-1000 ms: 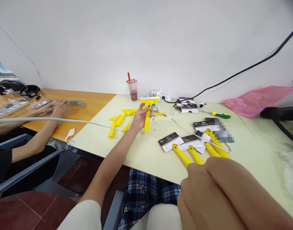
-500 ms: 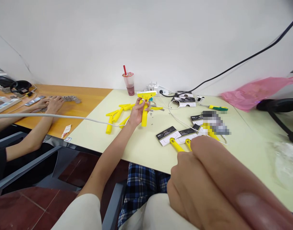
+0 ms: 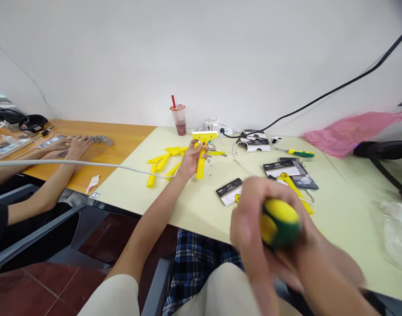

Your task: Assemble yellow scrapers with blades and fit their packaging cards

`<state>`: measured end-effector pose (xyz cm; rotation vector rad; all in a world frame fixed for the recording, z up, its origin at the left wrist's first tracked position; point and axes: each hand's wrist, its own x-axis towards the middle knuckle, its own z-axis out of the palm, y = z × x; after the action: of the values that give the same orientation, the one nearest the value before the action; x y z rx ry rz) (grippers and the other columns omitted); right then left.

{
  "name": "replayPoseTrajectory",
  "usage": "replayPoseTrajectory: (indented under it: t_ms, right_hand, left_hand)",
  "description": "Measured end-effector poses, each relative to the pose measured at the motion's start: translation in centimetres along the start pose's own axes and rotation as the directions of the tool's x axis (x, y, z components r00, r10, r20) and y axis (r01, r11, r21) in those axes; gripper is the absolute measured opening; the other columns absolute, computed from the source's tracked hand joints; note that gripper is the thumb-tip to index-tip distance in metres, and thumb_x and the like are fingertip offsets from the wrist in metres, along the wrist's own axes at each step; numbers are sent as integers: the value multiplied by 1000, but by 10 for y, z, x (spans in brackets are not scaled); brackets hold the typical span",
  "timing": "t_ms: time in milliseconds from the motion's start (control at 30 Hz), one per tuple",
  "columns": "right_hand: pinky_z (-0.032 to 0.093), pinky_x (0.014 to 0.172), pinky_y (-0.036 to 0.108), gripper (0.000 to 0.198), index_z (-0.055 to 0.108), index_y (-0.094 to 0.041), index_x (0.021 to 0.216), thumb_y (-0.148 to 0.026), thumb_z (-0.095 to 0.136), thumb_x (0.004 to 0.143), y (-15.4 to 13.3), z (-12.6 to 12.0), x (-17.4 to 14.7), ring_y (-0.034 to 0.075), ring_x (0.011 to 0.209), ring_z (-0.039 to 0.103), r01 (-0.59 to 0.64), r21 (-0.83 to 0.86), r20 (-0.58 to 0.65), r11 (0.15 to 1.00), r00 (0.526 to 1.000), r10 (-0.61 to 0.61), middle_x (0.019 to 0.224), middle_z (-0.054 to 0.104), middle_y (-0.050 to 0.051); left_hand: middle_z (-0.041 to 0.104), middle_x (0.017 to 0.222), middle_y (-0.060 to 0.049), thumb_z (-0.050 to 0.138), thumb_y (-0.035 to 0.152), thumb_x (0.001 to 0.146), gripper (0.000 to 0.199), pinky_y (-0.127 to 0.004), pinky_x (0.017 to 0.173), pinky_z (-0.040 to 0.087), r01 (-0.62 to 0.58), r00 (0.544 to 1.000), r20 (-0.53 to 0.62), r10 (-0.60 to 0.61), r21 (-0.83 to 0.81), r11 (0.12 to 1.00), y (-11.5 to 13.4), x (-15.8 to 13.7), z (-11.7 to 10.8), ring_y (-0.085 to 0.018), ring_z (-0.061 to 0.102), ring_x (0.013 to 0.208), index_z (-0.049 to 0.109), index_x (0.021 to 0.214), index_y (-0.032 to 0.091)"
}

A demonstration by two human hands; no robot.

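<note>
My left hand (image 3: 192,160) is wrapped round the handle of a yellow scraper (image 3: 201,166), which stands upright with its wide head at the top. Close to the camera, my right hand (image 3: 250,224) grips a screwdriver (image 3: 281,224) by its yellow and green handle; the butt end faces me and the shaft is hidden. Motion blurs this hand. Several more yellow scrapers (image 3: 151,173) lie to the left of my left hand. Small screws (image 3: 210,163) are scattered just right of the held scraper. Beyond my right hand are black and white cards (image 3: 229,192) and another yellow handle (image 3: 295,191).
A cup with a red straw (image 3: 179,118) stands by the wall. Behind the scraper are plugs and cables (image 3: 214,125). A second screwdriver (image 3: 299,153) and a pink plastic bag (image 3: 346,134) lie at right. A co-worker's hands (image 3: 77,147) are at the orange table (image 3: 128,136).
My right hand has turned and drawn back from the camera, bringing the screwdriver handle into sight. The left hand still holds the scraper in nearly the same place; the view has shifted slightly.
</note>
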<state>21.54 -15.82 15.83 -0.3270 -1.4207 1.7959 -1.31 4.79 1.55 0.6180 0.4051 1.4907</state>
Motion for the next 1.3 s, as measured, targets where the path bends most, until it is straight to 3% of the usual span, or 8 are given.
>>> replayPoseTrajectory:
  t_ms: [67, 100, 233, 300, 433, 633, 1067, 1300]
  right_hand:
    - [22, 37, 27, 47, 62, -24, 75, -64, 81, 91, 4, -22, 33, 7, 34, 31, 100, 11, -5, 995, 995, -100, 44, 48, -8]
    - [23, 38, 27, 52, 55, -24, 67, -61, 84, 89, 8, -35, 52, 7, 35, 29, 161, 2, -71, 987, 985, -160, 44, 40, -9]
    - [31, 42, 26, 64, 38, -24, 57, -51, 83, 93, 37, -93, 123, 9, 43, 30, 338, -36, -352, 940, 876, -329, 46, 30, -7]
    - [27, 40, 25, 66, 32, -24, 56, -49, 81, 93, 58, -120, 147, 9, 42, 23, 338, 38, -462, 940, 840, -283, 45, 26, -7]
    - [22, 37, 25, 64, 24, -24, 56, -43, 73, 92, 98, -152, 170, 8, 39, 16, 221, 229, -578, 948, 815, -50, 41, 21, -8]
    - [22, 37, 24, 58, 21, -25, 58, -38, 68, 88, 126, -162, 176, 8, 38, 15, 153, 339, -600, 928, 795, 88, 40, 22, -9]
    - [21, 35, 22, 60, 20, -25, 58, -41, 71, 86, 134, -172, 174, 7, 37, 15, 135, 350, -585, 927, 804, 104, 42, 19, -10]
    - [21, 35, 23, 59, 20, -25, 57, -37, 69, 86, 120, -173, 172, 7, 37, 15, 173, 378, -580, 910, 810, 87, 40, 20, -9]
  left_hand:
    - [70, 105, -1, 78, 4, 84, 35, -18, 61, 44, -7, 1000, 12, 7, -7, 1000, -1, 0, -1, -12, 68, 88, 62, 105, 26]
    - [69, 104, -1, 78, 4, 84, 35, -18, 61, 43, -11, 1000, 11, 11, -4, 1000, -2, 0, -2, -12, 68, 88, 61, 105, 26]
    - [68, 101, 0, 79, 4, 83, 38, -18, 60, 44, -3, 1000, -26, 3, 23, 1000, -5, 1, -4, -12, 69, 84, 58, 105, 25]
    - [67, 100, 0, 80, 4, 82, 39, -18, 60, 44, 9, 998, -63, -6, 41, 999, -7, 1, -5, -12, 69, 84, 56, 105, 25]
    - [67, 101, 0, 81, 6, 82, 40, -18, 61, 44, 29, 994, -102, -22, 69, 997, -10, 3, -10, -12, 69, 85, 55, 105, 25]
    - [68, 106, -1, 81, 8, 83, 39, -19, 63, 46, 31, 994, -110, -22, 73, 997, -11, 5, -13, -12, 69, 86, 56, 108, 25]
    - [67, 103, -1, 81, 7, 84, 37, -19, 61, 46, 33, 996, -82, -27, 82, 996, -13, 4, -13, -12, 69, 86, 59, 108, 24]
    - [67, 104, -1, 84, 10, 83, 37, -20, 62, 48, 59, 995, -92, -47, 133, 989, -17, 6, -17, -12, 70, 86, 59, 107, 22]
